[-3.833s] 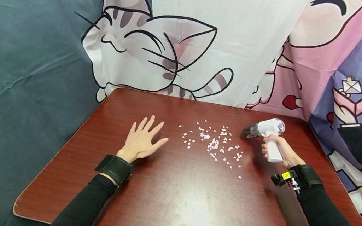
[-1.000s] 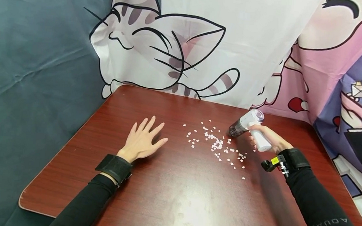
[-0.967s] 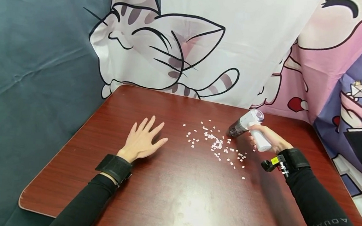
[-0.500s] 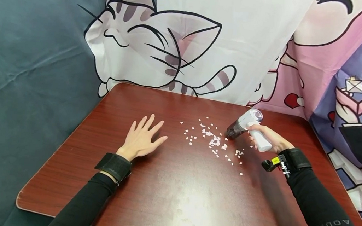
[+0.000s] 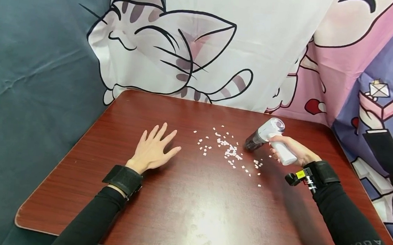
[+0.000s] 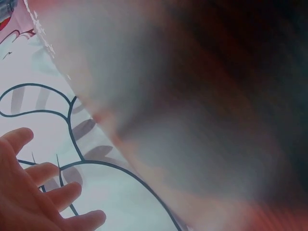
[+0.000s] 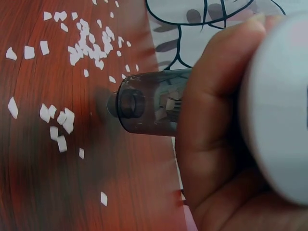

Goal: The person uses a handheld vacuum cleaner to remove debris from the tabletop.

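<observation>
My right hand (image 5: pixel 293 148) grips the handle of a white handheld vacuum cleaner (image 5: pixel 271 129). Its dark see-through nozzle end points down and left, close to the tabletop. In the right wrist view, pale bits show inside the smoky dust cup (image 7: pixel 159 103). White paper scraps (image 5: pixel 230 151) lie scattered on the table left of and below the nozzle, thickest in one clump. My left hand (image 5: pixel 152 149) rests palm down with spread fingers, left of the scraps, and holds nothing. The left wrist view shows its fingers (image 6: pixel 65 195) straight against the printed cloth.
The brown wooden table (image 5: pixel 175 221) has a rounded left corner. Behind it hangs a cloth (image 5: pixel 258 46) with a cartoon cat print; a teal cloth (image 5: pixel 39 98) hangs at the left. Black sleeves and wrist straps cover both forearms.
The vacuum cleaner has moved left and tilted its nozzle down toward the scraps. Some scraps near the nozzle are gone from the table. The left hand stays in place.
</observation>
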`<state>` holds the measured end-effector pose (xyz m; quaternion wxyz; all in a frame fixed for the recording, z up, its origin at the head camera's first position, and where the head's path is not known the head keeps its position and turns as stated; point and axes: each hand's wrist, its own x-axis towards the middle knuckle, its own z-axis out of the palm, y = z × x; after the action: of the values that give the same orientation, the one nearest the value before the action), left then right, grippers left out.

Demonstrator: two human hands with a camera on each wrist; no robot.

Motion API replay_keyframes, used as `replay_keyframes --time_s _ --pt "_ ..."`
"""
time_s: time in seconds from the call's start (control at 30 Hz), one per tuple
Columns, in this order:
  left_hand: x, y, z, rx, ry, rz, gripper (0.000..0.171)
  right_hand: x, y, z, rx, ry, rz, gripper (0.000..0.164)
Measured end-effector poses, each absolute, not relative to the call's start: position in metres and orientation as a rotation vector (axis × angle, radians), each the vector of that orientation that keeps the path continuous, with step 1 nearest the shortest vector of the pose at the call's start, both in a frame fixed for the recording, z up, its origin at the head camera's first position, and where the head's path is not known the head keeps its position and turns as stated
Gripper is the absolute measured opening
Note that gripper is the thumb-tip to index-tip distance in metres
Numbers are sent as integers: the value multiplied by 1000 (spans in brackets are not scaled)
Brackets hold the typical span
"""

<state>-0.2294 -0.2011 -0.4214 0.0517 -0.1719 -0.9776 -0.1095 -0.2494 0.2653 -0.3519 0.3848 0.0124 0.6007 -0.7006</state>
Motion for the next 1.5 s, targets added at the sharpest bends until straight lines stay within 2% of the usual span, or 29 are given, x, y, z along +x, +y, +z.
replay_keyframes --time_s 0.33,0.8,1.5 --pt "-233 -202 -417 -526 -2953 -328 78 -249 282 -349 115 1523 -1825 32" --pt "-236 -204 -416 -526 -2949 -338 77 -248 305 -344 22 1431 -1863 39" --pt "-237 -210 -410 -518 -2965 -348 77 -229 304 -341 -132 1333 -1735 41"
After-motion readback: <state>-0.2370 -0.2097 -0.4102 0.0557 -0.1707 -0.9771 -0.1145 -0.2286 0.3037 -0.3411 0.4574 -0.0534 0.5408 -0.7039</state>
